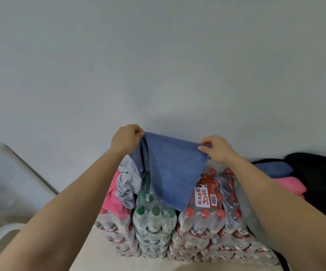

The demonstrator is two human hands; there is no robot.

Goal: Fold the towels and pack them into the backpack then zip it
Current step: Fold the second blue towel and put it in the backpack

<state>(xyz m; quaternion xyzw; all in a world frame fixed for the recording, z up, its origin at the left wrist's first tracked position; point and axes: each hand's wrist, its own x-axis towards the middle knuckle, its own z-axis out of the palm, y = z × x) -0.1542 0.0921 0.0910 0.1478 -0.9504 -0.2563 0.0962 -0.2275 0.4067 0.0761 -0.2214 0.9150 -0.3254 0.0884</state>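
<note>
Two bare arms reach out from the near edge. At their ends the left grip and the right grip each pinch a top corner of the blue towel, with thumb and fingers pressed on the cloth. It hangs in the air between them, spread out and not folded, and its low corner points down over the packs of water bottles. Just left of it, a grey towel and a pink towel lie in a messy heap on the packs. Far to the right, a folded blue towel and a folded pink towel lie against the black backpack. I cannot tell if they are inside it. This looks like the folding step, with some towels done and some left. Next, the two corners should probably come together so the edges match, and the pinch must not slip.
</note>
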